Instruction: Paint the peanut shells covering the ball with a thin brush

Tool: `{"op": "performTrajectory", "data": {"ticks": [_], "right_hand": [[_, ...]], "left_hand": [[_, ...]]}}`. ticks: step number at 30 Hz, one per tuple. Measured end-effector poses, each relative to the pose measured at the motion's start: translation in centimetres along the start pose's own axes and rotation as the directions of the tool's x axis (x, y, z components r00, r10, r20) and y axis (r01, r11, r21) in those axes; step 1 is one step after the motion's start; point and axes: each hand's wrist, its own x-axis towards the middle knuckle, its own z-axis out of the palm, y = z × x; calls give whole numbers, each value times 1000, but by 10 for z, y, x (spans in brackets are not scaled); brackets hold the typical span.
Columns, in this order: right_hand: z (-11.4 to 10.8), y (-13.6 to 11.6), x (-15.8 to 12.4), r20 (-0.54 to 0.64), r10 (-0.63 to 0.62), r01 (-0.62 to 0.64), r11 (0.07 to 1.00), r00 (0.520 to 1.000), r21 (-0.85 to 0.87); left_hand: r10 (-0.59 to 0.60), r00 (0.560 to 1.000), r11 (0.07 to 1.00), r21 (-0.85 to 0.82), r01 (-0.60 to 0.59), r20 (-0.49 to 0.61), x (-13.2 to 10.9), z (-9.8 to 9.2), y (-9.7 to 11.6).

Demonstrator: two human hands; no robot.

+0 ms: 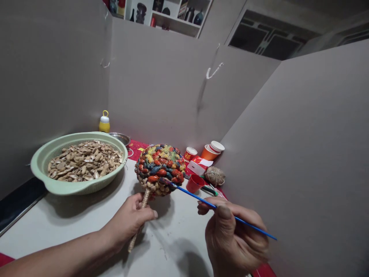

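Observation:
My left hand (135, 215) is closed round the twine-wrapped handle (145, 200) of a round fan-like craft piece (161, 165). Its face is covered in peanut shells coloured red, blue, yellow and green, while the lowest shells by the handle look bare or paler. Between thumb and fingers, my right hand (236, 234) pinches a thin blue paintbrush (198, 198). The brush tip touches, or nearly touches, the shells low on the right side of the piece. Just behind the brush stands a small red cup (195, 184); its contents are hidden.
A green basket (79, 190) of peanut shells (86, 161) stands at the left. Behind are a yellow bottle (104, 122) and a metal bowl (120, 138). Paper cups (211, 151), a twine ball (215, 176) and green-handled scissors (210, 190) lie to the right. Grey panels enclose the white tabletop (170, 238).

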Motion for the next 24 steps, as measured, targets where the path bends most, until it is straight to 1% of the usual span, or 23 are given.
{"op": "performTrajectory", "data": {"ticks": [4, 10, 17, 21, 24], "right_hand": [[-3, 2, 1, -10, -1, 1, 999, 1000, -50], [-9, 3, 4, -31, 2, -6, 994, 1000, -107], [-10, 3, 5, -43, -6, 1, 994, 999, -108], [-8, 2, 4, -29, -59, 57, 997, 998, -45], [-7, 2, 1, 15, -124, 125, 992, 992, -5]], "left_hand": [[-2, 1000, 1000, 1, 2, -6, -1, -1, 1], [2, 1000, 999, -50, -2, 4, 0, -2, 4], [-7, 1000, 996, -85, 9, 18, 1, -2, 5], [-15, 1000, 997, -79, 16, 17, 0, -2, 5], [-18, 1000, 997, -77, 18, 9, 0, -1, 4]]}}
